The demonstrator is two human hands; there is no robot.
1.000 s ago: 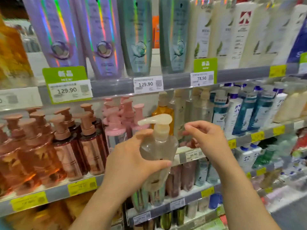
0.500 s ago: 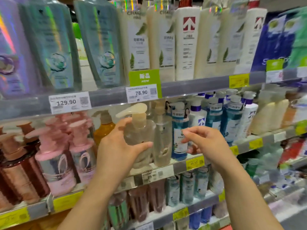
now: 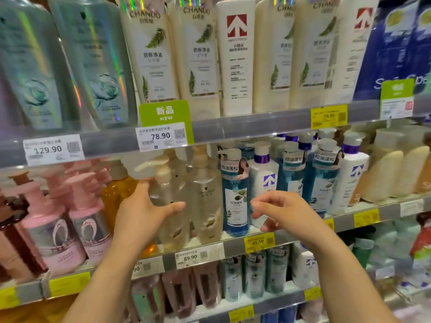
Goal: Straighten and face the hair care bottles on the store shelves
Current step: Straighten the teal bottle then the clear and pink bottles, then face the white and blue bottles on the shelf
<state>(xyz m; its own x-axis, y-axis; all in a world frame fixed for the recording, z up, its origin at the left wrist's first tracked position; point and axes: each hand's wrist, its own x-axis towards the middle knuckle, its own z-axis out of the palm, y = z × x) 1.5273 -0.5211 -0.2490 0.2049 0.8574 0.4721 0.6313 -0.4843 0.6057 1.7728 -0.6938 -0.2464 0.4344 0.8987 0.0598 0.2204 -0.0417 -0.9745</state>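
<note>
A clear beige pump bottle [image 3: 170,190] stands on the middle shelf [image 3: 233,247], its cream pump head pointing left. My left hand [image 3: 142,213] is wrapped around its left side, thumb across the front. A matching clear bottle [image 3: 206,201] stands touching it on the right. My right hand [image 3: 282,212] hovers in front of a blue pump bottle [image 3: 234,194] and a white one [image 3: 264,180], fingers loosely curled, holding nothing.
Pink pump bottles [image 3: 79,217] and an amber bottle [image 3: 114,194] fill the shelf to the left. More blue and white pump bottles [image 3: 324,173] stand to the right. Tall cream tubes [image 3: 235,57] line the upper shelf. Price tags [image 3: 163,136] hang on the shelf rails.
My left hand has carried the clear bottle from the open air back onto the middle shelf beside its twin. The view has shifted right along the shelves. My right hand has stayed empty.
</note>
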